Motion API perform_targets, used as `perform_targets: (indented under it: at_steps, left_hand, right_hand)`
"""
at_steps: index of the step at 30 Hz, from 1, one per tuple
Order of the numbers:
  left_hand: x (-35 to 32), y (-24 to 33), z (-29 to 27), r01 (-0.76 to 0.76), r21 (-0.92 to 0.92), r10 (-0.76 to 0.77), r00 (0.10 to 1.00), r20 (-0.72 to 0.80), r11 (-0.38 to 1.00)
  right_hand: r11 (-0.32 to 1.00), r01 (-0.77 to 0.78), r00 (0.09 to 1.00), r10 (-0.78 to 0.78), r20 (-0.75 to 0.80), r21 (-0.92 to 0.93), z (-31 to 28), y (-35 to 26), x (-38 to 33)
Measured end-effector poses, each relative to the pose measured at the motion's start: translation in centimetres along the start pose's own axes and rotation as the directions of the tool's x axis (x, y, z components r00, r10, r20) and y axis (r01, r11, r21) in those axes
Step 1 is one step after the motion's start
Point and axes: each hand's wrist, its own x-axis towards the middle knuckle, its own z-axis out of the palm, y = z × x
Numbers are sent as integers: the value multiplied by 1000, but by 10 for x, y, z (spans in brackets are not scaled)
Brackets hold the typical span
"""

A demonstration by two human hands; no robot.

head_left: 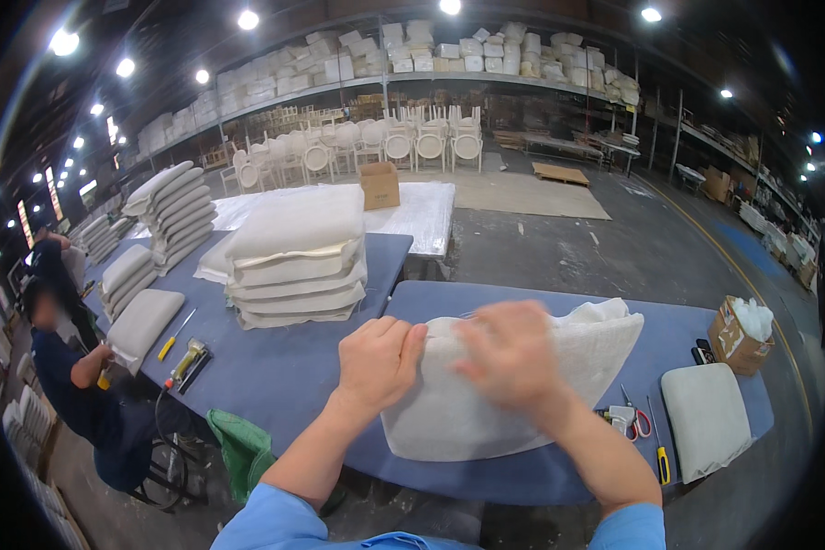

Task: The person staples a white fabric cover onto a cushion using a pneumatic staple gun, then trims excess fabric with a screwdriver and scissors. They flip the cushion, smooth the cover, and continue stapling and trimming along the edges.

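Head view: pale cushion (486, 426) up on its edge, leaning, on the right-hand blue tabletop (678, 321), directly before the wearer. Left hand (380, 362) closed at its upper left edge, fingers curled, thumb along the top, pinching the cloth there. Right hand (509, 353) motion-blurred, over the upper middle of the same cushion; cannot tell whether its fingers grip cloth. Loose white fabric bunched at the cushion's upper right corner. To the right on this tabletop: red-handled scissors (643, 424), yellow-handled screwdriver (662, 461), a second pale cushion (704, 412) lying flat, and behind it a cardboard box (741, 346) with white material bulging from its top. Left-hand tabletop (289, 357), also blue: tall stack of cushions (293, 298), another yellow-handled screwdriver (168, 346), hose-fed hand tool (189, 365) near the edge. Green cloth (238, 449) hangs below that edge. Co-worker (64, 385) in dark clothing at far left, beside a cushion. Pale chair frames (403, 147) grouped in the background.
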Motion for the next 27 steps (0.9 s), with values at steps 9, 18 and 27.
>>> perform_targets:
  at_steps: [9, 18, 27]
  left_hand:
    - [-11, -28, 14, -134, -145, 112, 981, -156, 980]
    - [-11, -28, 18, -113, -193, 87, 986, -139, 975]
    - [31, 32, -6, -363, 164, 351, 931, 99, 917]
  right_hand:
    - [1000, -7, 949, 15, 314, -26, 11, 16, 11]
    - [964, -242, 943, 261, 209, -113, -45, 132, -62]
    - [969, -214, 966, 229, 118, -122, -54, 125, -70]
